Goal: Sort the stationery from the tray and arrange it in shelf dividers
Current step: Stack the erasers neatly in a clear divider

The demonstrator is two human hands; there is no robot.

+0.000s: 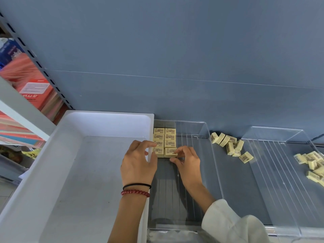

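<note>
Head camera is looking down at a gray shelf floor [233, 181], with a blue back wall [157, 50] standing behind it. At the far left, packs of coloured paper [33, 90] are lying on another shelf. Next, a white tray [52, 163] is sitting right beside a clear divider [216, 163].

The left hand [138, 162] is reaching over the tray's right wall. Its bent fingers are touching the left row of the neat erasers [164, 137], which are lying flat in two rows at the back left corner of the divider. I cannot tell if this hand is pinching one.

The right hand [187, 165] is pinching the front right eraser [170, 152] between thumb and first finger. This eraser is sitting at the front end of the right row, just beside its neighbour.

Inside the divider, open floor is showing in front of the rows and to their right, up to the clear side wall. Farther right, loose erasers [229, 144] are lying in a heap on the shelf floor. A second clear divider [259, 181] is holding more tumbled erasers [313, 165] at the right edge.
</note>
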